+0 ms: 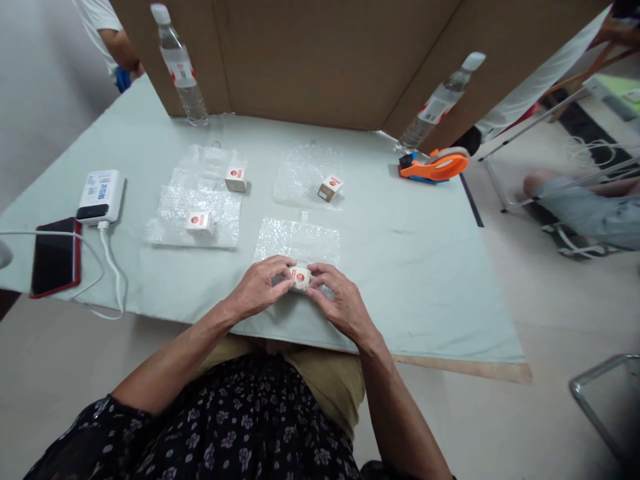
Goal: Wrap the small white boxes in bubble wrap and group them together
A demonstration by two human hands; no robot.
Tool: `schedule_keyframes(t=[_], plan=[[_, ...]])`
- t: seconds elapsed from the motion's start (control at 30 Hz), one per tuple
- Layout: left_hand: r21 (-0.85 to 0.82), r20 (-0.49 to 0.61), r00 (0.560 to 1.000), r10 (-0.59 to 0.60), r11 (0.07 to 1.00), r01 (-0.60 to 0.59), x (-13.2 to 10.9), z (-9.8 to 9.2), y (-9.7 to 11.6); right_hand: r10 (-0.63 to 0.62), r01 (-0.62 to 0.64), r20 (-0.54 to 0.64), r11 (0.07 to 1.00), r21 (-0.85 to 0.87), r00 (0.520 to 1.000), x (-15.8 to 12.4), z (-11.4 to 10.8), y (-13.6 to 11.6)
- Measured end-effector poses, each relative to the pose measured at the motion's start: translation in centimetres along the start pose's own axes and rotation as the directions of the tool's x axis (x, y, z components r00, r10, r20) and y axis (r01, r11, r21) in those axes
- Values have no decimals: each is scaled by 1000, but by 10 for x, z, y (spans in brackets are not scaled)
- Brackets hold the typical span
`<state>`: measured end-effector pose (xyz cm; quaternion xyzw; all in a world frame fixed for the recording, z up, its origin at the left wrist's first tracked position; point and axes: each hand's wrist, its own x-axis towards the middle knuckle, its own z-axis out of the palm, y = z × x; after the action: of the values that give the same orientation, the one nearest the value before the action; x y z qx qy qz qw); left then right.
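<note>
Along the left of the pale table (425, 280), you have one dark phone (55, 257) and one white power bank (103, 190). Rightward, one of two water bottles (183, 73) stands before brown cardboard (320, 60). Then come, four in all, a front-left box (199, 223), a rear-left box (236, 179), the held box (300, 277) and a rear-right box (331, 188), among at least four bubble wrap sheets (300, 237). The held box is between your hands: your left hand (263, 285) pinches its left end, your right hand (343, 301) its right. Farther right are the second bottle (435, 110) and one orange tape dispenser (434, 167).
</note>
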<state>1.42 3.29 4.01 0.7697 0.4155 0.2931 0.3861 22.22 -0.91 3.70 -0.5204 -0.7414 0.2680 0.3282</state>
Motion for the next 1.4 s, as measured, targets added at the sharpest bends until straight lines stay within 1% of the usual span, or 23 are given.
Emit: schedule_keyframes(t=[0.23,0.43,0.6,0.77,0.9,1.03,1.1,1.2,1.23,1.3,1.37,1.4], plan=[[-55,-79,997,-2,999,-3,-4,3,1,17,-17,0,1000,-18,1000,4,2,-5],[-84,-125,992,2,996,-13,-4,6,0,17,-18,-30,999,-27,999,6,4,-4],[-97,-132,991,2,995,-15,-6,8,0,11,-12,-52,1000,-10,999,5,6,-2],[-96,-153,988,-22,995,7,-10,9,3,-32,30,-41,999,-42,999,6,3,-2],[-117,-144,989,-45,993,29,-13,10,5,-28,26,-45,999,-48,999,5,2,-7],[-122,-131,989,-67,991,51,-12,9,6,8,-8,-59,1000,-7,998,6,5,-9],[-122,-117,989,-88,990,74,-10,7,6,33,-31,-69,999,33,997,7,9,-6],[-115,-56,991,-125,986,118,-5,5,4,104,-97,-76,991,91,992,6,12,3],[-117,-34,990,-138,984,133,-4,4,4,124,-116,-102,990,74,987,5,11,5],[-132,1,987,-163,978,162,-1,2,2,105,-118,-222,992,-46,969,-2,8,4],[-144,33,983,-178,973,181,0,1,0,-12,-76,-363,971,-227,932,-11,3,-6],[-142,45,982,-181,972,186,1,1,-1,-88,-41,-397,951,-306,914,-15,1,-14]])
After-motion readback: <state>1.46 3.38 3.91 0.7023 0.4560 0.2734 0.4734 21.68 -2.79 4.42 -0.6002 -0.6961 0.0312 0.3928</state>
